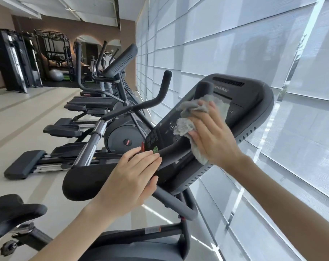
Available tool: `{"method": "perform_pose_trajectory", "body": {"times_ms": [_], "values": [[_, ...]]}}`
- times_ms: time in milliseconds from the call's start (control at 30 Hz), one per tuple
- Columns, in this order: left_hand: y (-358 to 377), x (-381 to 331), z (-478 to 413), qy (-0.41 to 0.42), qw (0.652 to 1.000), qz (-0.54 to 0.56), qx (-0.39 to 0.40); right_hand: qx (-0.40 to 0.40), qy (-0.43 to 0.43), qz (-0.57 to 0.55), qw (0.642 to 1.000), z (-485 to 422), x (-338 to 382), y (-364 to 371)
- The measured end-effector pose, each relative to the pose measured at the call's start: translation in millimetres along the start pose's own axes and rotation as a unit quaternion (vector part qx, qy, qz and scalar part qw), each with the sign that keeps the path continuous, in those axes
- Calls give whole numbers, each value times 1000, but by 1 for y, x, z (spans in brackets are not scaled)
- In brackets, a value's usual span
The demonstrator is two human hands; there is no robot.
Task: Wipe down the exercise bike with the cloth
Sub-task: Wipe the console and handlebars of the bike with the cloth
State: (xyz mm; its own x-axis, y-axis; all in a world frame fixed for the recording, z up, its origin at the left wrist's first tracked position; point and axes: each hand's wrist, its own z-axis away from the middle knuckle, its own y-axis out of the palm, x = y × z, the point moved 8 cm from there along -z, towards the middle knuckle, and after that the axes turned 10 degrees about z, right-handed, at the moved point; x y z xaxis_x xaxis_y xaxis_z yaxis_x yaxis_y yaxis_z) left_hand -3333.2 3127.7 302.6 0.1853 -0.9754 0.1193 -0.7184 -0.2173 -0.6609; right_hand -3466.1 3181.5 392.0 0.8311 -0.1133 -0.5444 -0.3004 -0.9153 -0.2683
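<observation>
Left hand (128,178) rests on console (254,102) | right hand (214,136) grips cloth (184,126) against it

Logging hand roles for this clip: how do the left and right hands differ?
The right hand grips the cloth against the console; the left hand holds nothing. The right hand is on the console's face, the left hand at its lower edge. Both touch it.

The cloth (184,127) lay on the console (254,102) under my right hand (214,136); my left hand (129,179) rested at its lower edge; ellipticals (118,136) stood behind, blinds (235,44) to the right.
</observation>
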Motion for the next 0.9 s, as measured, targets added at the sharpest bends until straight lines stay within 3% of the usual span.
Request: {"method": "perform_pose_trajectory", "body": {"times_ms": [67, 233, 367, 533, 667, 767, 900], "values": [[1, -1, 1, -3, 1000, 0, -5, -39, 12, 46, 998, -19, -22, -6], [-4, 5, 4, -21, 999, 7, -34, 34, -43, 114, 992, -36, -24, 24], [-4, 8, 7, -18, 999, 9, -41, 44, -88, 79, 992, -11, 10, 29], [-4, 9, 11, -15, 999, 16, -43, 58, -77, 2, 995, 11, 42, 28], [-5, 13, 15, -20, 998, 16, -52, -6, -74, 18, 997, -5, 21, 7], [-6, 13, 15, -24, 998, 11, -63, -68, -65, 94, 991, -34, -7, -2], [-6, 12, 13, -27, 997, 9, -78, 33, -71, 144, 986, -45, -19, 25]]}}
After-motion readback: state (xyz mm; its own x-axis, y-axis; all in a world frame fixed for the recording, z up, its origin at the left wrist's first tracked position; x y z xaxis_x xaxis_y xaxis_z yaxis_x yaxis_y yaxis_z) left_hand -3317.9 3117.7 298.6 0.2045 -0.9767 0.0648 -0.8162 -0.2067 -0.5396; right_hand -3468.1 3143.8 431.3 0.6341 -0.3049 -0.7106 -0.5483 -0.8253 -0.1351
